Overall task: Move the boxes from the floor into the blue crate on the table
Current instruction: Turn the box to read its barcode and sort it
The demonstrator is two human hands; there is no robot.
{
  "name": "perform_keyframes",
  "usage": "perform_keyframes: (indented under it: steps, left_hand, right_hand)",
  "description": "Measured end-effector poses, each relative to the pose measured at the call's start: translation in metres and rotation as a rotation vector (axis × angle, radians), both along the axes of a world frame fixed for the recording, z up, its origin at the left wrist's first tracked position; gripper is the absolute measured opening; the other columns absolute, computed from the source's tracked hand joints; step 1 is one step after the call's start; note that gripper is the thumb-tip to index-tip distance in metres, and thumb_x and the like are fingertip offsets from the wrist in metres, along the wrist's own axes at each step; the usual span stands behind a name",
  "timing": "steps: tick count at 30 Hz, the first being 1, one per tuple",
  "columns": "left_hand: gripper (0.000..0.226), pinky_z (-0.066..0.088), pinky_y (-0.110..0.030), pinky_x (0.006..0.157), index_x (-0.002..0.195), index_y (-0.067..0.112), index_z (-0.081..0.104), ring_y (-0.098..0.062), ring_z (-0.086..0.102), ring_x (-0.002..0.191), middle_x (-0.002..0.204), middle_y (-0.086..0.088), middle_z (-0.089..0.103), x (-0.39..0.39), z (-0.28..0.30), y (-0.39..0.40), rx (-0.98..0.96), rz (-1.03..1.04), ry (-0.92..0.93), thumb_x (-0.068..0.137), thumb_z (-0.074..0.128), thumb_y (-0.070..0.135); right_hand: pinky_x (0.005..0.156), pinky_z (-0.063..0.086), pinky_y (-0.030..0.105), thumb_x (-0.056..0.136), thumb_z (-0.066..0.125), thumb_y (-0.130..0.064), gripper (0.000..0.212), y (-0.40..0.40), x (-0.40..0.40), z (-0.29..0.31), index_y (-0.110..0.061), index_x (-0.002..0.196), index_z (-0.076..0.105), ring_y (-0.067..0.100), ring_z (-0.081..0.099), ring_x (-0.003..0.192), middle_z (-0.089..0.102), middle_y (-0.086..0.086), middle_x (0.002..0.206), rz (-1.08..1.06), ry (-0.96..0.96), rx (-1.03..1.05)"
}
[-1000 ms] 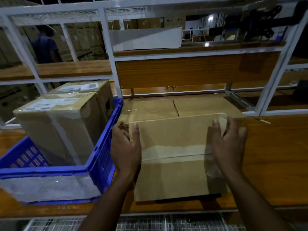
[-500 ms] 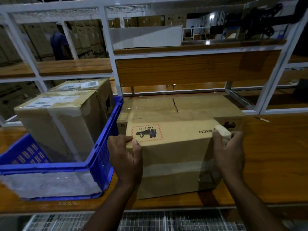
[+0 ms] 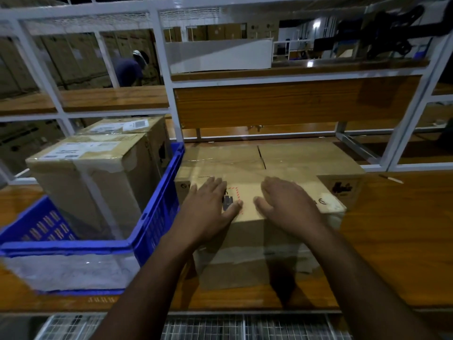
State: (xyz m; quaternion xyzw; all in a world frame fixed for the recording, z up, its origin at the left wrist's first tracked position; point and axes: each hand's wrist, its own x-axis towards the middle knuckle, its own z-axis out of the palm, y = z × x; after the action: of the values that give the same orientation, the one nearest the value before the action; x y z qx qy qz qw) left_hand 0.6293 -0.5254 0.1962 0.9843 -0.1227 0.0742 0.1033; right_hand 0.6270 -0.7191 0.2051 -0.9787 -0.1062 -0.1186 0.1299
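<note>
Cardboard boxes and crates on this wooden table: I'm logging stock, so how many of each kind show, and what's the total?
Brown cardboard boxes standing in the blue plastic crate: 2, near and far.
Brown cardboard boxes on the wooden table beside the crate: 2, front one under both hands, larger one behind it.
Blue plastic crates: 1.
Total: 5 things, 4 of them boxes.

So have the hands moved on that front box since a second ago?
Yes. Both hands, left and right, moved from the front cardboard box's sides onto its top, toward the white rack.
</note>
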Motion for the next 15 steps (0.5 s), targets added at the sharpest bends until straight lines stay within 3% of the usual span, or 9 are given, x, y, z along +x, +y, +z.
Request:
perform_keyframes:
  steps: [2, 4, 9, 12, 15]
  left_hand:
    - [0.074, 0.001, -0.043, 0.127, 0.161, 0.022, 0.015, -0.012, 0.006, 0.155, 0.170, 0.001, 0.010, 0.004, -0.004, 0.000, 0.057, -0.009, 0.026, 0.101, 0.024, 0.065]
    - [0.074, -0.001, -0.041, 0.127, 0.161, 0.022, 0.013, -0.010, 0.005, 0.155, 0.170, 0.002, 0.007, 0.003, -0.005, 0.001, 0.069, -0.017, 0.034, 0.102, 0.022, 0.065]
    - [0.071, 0.004, -0.040, 0.126, 0.161, 0.020, 0.020, -0.011, 0.011, 0.155, 0.169, 0.001, 0.014, 0.007, 0.002, 0.000, 0.070, 0.003, 0.044, 0.103, 0.031, 0.060]
    - [0.063, 0.009, -0.041, 0.127, 0.160, 0.018, 0.022, -0.013, 0.013, 0.155, 0.169, -0.001, 0.017, 0.016, 0.010, -0.009, 0.055, -0.058, 0.070, 0.106, 0.031, 0.049]
    - [0.057, 0.003, -0.041, 0.127, 0.161, 0.019, 0.015, -0.010, 0.007, 0.155, 0.170, -0.001, 0.012, 0.021, 0.007, -0.017, 0.035, -0.144, 0.092, 0.108, 0.026, 0.035]
  right_hand:
    - [0.124, 0.011, 0.041, 0.105, 0.031, -0.048, 0.059, 0.006, 0.006, -0.003, -0.017, 0.155, 0.029, 0.016, 0.020, 0.151, 0.025, 0.004, 0.164, 0.046, 0.105, -0.094]
    - [0.125, 0.000, 0.040, 0.106, 0.025, -0.049, 0.064, 0.002, 0.009, -0.005, -0.016, 0.159, 0.013, 0.013, 0.005, 0.153, 0.009, 0.001, 0.168, 0.064, 0.158, -0.140]
    - [0.122, 0.012, 0.039, 0.104, 0.032, -0.049, 0.062, 0.006, 0.020, 0.004, -0.016, 0.156, 0.027, 0.015, 0.017, 0.152, 0.020, 0.002, 0.165, 0.064, 0.138, -0.167]
    - [0.125, 0.005, 0.039, 0.107, 0.027, -0.042, 0.059, 0.016, 0.021, 0.000, -0.017, 0.159, 0.018, 0.011, 0.009, 0.153, 0.013, 0.001, 0.167, 0.148, 0.131, -0.142]
    - [0.125, -0.001, 0.036, 0.107, 0.025, -0.036, 0.056, 0.016, 0.024, -0.003, -0.020, 0.160, 0.014, 0.006, 0.005, 0.152, 0.010, -0.003, 0.168, 0.217, 0.139, -0.101]
